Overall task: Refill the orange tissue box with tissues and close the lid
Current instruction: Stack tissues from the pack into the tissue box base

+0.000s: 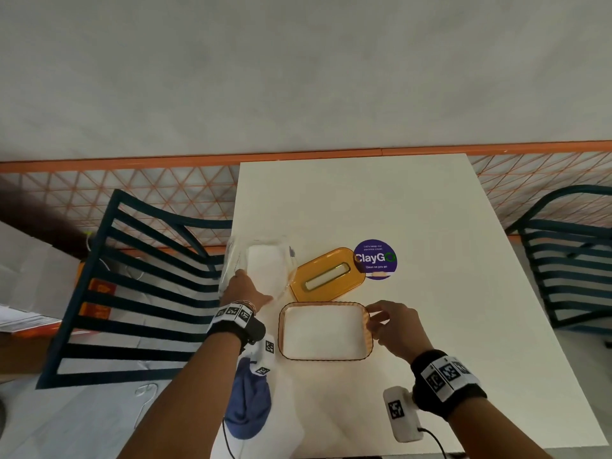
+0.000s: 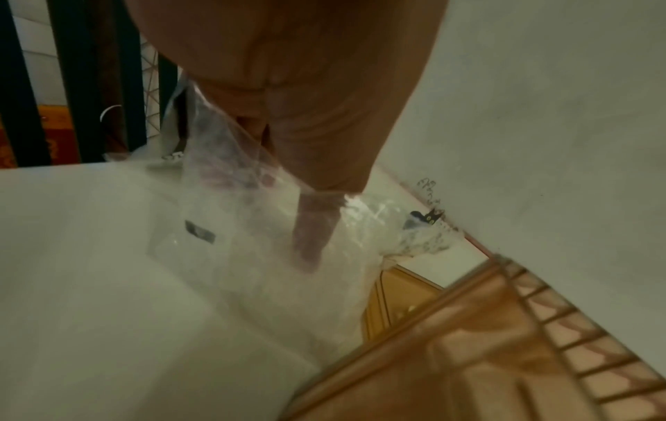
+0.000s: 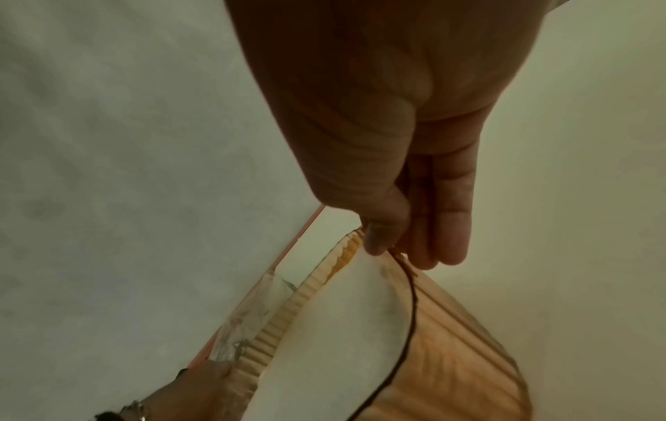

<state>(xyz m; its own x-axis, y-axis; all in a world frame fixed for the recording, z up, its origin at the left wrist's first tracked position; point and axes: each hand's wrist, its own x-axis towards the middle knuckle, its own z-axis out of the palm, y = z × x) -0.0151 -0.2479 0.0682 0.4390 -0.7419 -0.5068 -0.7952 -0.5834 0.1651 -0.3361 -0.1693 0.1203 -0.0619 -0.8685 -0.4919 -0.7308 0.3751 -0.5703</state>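
The orange tissue box [image 1: 367,339] stands open near the front of the white table [image 1: 397,200]; its inside shows white. My right hand [image 1: 377,321] pinches the box's right rim between thumb and fingers [image 3: 450,228], seen close against the ribbed box [image 3: 454,356]. The orange lid [image 1: 328,274] with its slot lies flat just behind the box. Left of the lid lies a white tissue pack [image 1: 265,270] in clear plastic wrap. My left hand [image 1: 251,286] holds its near end, with the thumb [image 2: 310,236] and fingers under the plastic [image 2: 360,222].
A round purple ClayGo sticker [image 1: 375,259] is on the table beside the lid. Dark slatted chairs stand at the left [image 1: 132,286] and right [image 1: 569,253]. A blue cloth [image 1: 250,402] hangs by the near left edge. The tissue pack lies close to the table's left edge.
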